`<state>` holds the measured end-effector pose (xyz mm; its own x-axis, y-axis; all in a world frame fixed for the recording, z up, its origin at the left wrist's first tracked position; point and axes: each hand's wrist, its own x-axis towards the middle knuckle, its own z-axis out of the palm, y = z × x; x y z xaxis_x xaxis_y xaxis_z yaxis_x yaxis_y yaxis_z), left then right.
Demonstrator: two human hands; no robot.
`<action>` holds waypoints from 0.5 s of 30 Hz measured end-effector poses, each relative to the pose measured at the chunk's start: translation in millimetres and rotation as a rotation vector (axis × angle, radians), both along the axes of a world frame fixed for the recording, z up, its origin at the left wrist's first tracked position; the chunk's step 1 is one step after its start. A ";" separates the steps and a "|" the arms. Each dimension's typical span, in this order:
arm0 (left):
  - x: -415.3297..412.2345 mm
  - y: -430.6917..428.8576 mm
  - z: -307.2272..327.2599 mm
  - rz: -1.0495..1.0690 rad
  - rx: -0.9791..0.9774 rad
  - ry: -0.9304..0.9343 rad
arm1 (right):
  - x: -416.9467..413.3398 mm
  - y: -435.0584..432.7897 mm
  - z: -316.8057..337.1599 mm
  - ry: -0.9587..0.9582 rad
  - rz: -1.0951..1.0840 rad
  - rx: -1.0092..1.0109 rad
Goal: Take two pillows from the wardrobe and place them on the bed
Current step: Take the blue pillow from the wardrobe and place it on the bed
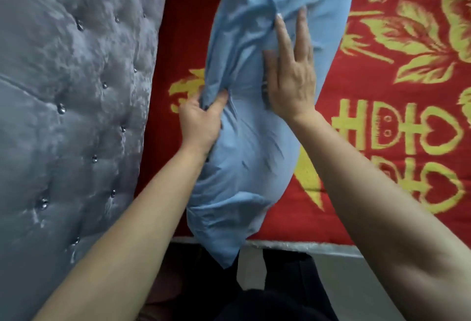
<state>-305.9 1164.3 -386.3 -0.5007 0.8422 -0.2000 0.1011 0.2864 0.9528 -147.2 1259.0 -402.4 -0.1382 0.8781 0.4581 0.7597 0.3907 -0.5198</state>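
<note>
The pillow (244, 122) lies lengthwise on the bed cover (382, 122), its near corner overhanging the bed's edge. The headboard (76, 106) stands left of it. Left hand (200, 122) grips its left edge (right hand (290, 83) flat on top).

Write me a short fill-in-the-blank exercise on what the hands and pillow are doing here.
1. The pillow has a plain light ____ cover.
2. The left hand ____ a fold of the pillow's fabric.
3. The right hand lies ____ on the pillow, fingers spread.
4. The bedspread under the pillow is ____ with yellow patterns.

Missing words: blue; grips; flat; red
</note>
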 end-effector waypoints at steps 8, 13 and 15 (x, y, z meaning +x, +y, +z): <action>-91.3 -35.0 -167.2 -0.351 -0.750 0.249 | -7.1 -92.2 -193.9 -0.461 0.113 -0.887; -83.5 -82.8 -215.3 -0.405 -0.808 0.380 | -32.3 -120.9 -216.5 -0.472 0.102 -0.636; -78.2 -71.8 -218.3 -0.313 -0.814 0.361 | -21.6 -115.9 -214.6 -0.403 0.038 -0.569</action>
